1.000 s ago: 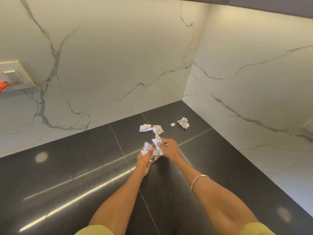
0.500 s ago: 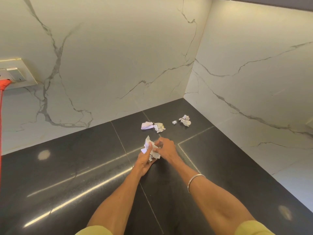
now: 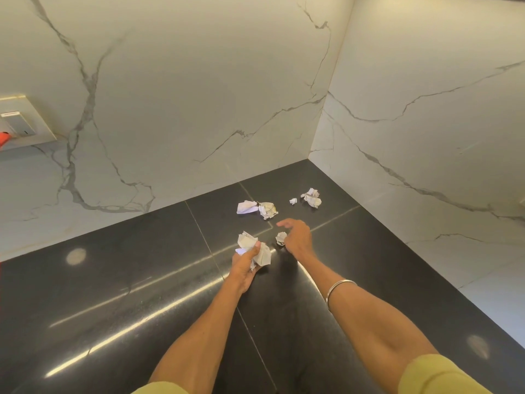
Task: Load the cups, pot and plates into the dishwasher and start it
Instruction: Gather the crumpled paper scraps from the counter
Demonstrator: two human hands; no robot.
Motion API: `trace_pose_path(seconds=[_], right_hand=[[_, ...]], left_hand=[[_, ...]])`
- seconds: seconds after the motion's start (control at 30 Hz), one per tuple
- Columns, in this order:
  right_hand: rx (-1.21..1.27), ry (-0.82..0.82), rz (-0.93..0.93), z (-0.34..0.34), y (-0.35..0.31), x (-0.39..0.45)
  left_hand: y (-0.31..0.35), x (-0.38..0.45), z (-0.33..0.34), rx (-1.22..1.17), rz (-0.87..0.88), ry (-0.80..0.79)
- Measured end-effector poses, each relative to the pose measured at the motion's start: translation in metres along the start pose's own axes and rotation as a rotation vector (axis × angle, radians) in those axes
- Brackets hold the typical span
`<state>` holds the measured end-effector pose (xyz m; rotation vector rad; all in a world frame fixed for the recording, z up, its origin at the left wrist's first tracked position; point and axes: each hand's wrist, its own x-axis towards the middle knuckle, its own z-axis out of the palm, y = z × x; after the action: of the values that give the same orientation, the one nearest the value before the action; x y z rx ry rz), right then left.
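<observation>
No cup, pot, plate or dishwasher is in view. My left hand (image 3: pixel 244 264) grips a crumpled white paper wad (image 3: pixel 257 247) just above the black countertop (image 3: pixel 127 280). My right hand (image 3: pixel 297 236) hovers a little farther back with its fingers stretched out and holds nothing. A small paper scrap (image 3: pixel 280 238) sits right beside its thumb side; whether they touch is unclear. Beyond the fingertips lie two crumpled papers (image 3: pixel 257 209) side by side.
Another crumpled paper (image 3: pixel 312 197) and a tiny scrap (image 3: pixel 293 201) lie near the counter's back corner. White marble walls close off the counter at the back and right. A wall socket (image 3: pixel 20 123) with an orange plug (image 3: pixel 4 137) is at the far left.
My right hand has left the wad and moved forward and right with its fingers spread. The left hand keeps the wad. A small scrap now shows beside the right hand.
</observation>
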<state>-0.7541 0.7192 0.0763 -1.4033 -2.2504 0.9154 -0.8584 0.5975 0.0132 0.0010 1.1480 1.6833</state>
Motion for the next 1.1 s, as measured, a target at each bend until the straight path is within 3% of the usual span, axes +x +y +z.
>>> trace_pose_path(seconds=[0.17,0.27,0.43,0.57,0.73,0.87,1.1], right_hand=[[-0.252,-0.184,-0.056,0.014,0.012,0.001],[-0.358,-0.162,-0.107,0.026,0.022,-0.004],[-0.254,-0.106,-0.011,0.019,0.013,-0.010],[-0.009,-0.078,0.053,0.017,0.017,-0.008],[0.252,-0.075,-0.016,0.014,-0.004,-0.009],[0.253,-0.182,-0.060,0.017,-0.017,-0.013],[0.150,-0.226,-0.130,0.020,-0.021,-0.016]], left_hand=[[0.001,0.003,0.000,0.013,-0.001,0.037],[0.000,0.004,0.000,0.001,-0.007,0.050],[0.002,0.003,-0.001,0.009,-0.020,0.038],[0.004,0.001,-0.002,0.037,-0.027,-0.014],[0.003,0.001,0.001,0.026,-0.003,0.015],[0.001,-0.007,0.004,0.020,0.027,0.031],[0.004,-0.016,0.001,0.032,0.051,-0.008]])
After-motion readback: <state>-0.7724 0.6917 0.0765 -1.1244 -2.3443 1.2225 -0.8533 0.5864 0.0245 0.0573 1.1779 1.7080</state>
